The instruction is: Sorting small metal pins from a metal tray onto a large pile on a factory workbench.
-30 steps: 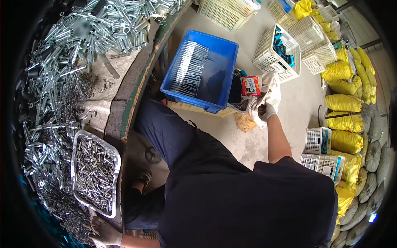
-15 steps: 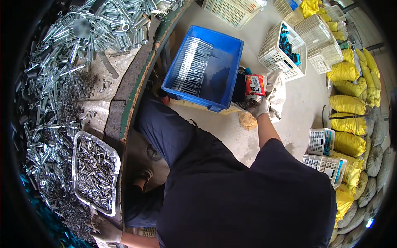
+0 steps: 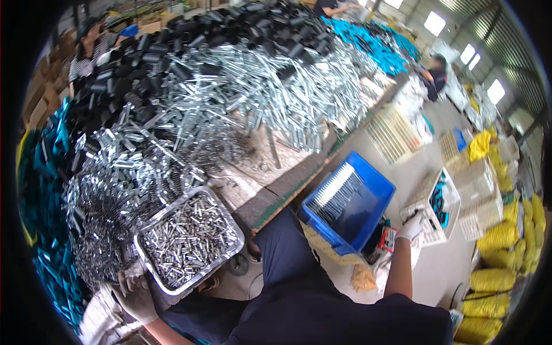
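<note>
My left hand (image 3: 137, 299), in a grey work glove, is beside the near-left corner of a metal tray (image 3: 148, 269). Its fingers are spread and nothing shows in them. Small metal pins (image 3: 192, 241) fill the tray. My right hand (image 3: 410, 226), in a whitish glove, reaches out above a pale cloth sack (image 3: 382, 268), close to a red packet (image 3: 388, 238) and the near side of a white crate (image 3: 446, 231). Its fingertips are too small and blurred to show a grip. Left of it stands a blue bin (image 3: 376, 198) with a row of metal rods (image 3: 339, 195).
The bench holds heaps of silvery tubes (image 3: 253, 86), springs (image 3: 106, 247) and black sleeves (image 3: 230, 29). Teal parts (image 3: 440, 201) lie in the white crate. Yellow sacks (image 3: 494, 279) are piled at right. Another person (image 3: 435, 80) sits at the far right.
The view has lifted and swung, showing more of the bench and room. My right hand has moved from the cloth's edge toward the white crate. My left hand stays beside the tray.
</note>
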### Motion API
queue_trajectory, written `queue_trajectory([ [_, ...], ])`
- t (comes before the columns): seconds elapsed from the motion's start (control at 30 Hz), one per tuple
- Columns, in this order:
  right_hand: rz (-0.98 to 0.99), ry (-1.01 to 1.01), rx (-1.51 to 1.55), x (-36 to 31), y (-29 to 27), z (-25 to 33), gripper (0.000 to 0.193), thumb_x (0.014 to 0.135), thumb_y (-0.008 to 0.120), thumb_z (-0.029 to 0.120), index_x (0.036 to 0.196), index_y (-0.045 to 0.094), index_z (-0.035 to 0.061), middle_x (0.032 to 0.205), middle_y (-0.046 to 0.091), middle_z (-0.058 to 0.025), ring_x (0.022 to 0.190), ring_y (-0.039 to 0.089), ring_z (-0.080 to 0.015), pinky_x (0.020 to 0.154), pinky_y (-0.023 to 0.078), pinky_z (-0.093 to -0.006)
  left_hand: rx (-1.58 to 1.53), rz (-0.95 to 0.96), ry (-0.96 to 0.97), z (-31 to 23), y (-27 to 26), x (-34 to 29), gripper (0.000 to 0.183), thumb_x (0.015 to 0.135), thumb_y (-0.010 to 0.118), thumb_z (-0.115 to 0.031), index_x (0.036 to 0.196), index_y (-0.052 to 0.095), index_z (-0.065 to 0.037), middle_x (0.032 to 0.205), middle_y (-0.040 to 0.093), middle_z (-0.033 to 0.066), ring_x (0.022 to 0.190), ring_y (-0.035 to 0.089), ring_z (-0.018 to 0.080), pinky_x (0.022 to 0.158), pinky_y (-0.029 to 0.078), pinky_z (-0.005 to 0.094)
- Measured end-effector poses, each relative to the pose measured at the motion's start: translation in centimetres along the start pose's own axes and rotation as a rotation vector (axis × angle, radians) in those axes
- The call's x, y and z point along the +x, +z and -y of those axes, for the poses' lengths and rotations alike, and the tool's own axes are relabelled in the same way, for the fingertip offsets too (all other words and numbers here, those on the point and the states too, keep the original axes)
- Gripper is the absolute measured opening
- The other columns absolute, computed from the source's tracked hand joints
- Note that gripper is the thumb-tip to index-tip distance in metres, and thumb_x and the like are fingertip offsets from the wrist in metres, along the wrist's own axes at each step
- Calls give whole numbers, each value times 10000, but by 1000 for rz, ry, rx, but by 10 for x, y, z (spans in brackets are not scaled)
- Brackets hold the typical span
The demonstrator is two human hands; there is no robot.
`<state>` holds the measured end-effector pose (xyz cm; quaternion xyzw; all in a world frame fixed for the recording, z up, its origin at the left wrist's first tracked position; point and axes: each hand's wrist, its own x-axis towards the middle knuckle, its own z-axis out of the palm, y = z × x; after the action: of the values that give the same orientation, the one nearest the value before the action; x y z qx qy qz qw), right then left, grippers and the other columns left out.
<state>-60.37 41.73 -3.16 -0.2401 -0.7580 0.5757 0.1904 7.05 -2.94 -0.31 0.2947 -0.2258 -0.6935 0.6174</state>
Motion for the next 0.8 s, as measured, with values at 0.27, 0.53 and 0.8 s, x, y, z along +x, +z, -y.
queue_trajectory([
  [0.27, 1430, -440, 321, -316, 129, 179, 379, 972, 478, 288, 1190, 564, -9, 909, 602, -37, 726, 542, -82, 627, 422, -200, -200, -366, -30, 5, 33, -12, 559, 946, 499, -482, 1280, 527, -34, 1139, 571, 77, 942, 532, 181, 960, 418, 427],
  [0.53, 1868, -1156, -69, -494, 142, 192, 324, 900, 551, 166, 1204, 590, 63, 1114, 629, -129, 1017, 623, -268, 888, 480, -343, -245, 107, -73, 5, 24, -2, 525, 984, 410, -475, 1145, 579, -5, 717, 491, 49, 847, 555, 239, 941, 437, 443],
  [0.8, 1787, -1447, -372, -543, 126, 156, 363, 855, 623, 294, 1147, 607, 78, 1163, 580, -133, 1086, 549, -329, 918, 463, -438, -228, 58, -93, 3, 31, -7, 541, 998, 381, -467, 1128, 593, 14, 677, 461, 49, 834, 568, 234, 911, 474, 443],
])
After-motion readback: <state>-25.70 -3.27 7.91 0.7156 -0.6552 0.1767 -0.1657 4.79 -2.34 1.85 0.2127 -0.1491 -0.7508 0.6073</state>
